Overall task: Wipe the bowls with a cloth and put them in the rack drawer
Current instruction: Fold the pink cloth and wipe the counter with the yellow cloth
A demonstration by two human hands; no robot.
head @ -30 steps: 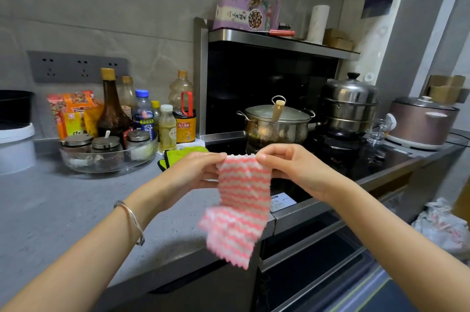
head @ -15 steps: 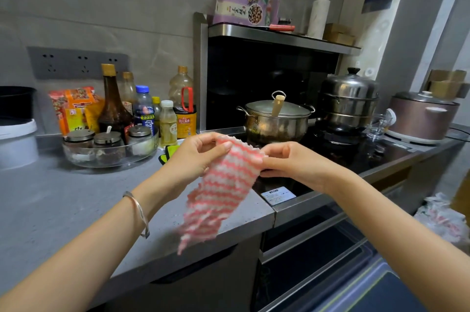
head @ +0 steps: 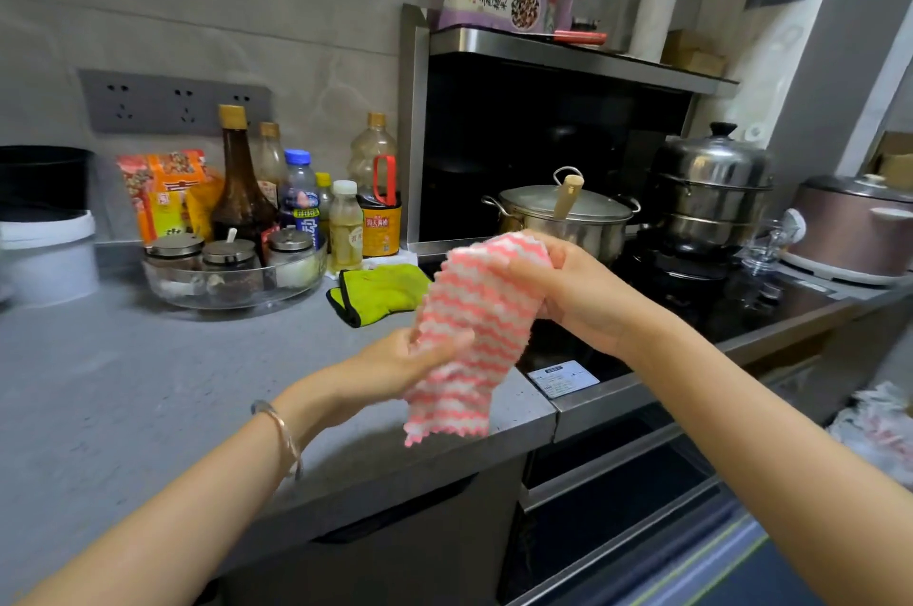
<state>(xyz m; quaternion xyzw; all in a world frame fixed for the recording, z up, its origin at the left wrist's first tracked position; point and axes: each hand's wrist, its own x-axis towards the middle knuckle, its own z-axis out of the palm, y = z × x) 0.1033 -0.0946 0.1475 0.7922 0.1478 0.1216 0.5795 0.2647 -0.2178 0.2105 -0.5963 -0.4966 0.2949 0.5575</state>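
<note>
Pink-white cloth (head: 477, 328), top gripped by right hand (head: 568, 294), middle pinched by left hand (head: 410, 361)

Worktop (head: 123, 383): grey, speckled, and it ran from the left edge to lower centre.
- Far left stood a white tub (head: 49, 254).
- Against the wall at centre left stood snack packets (head: 163, 195) and a cluster of bottles (head: 242, 190), with a glass tray (head: 163, 281) of three lidded jars before them.
- At centre a green mitt (head: 380, 291) lay flat, just beside the black hob (head: 741, 309).
- Far right stood a rice cooker (head: 854, 230).
</note>
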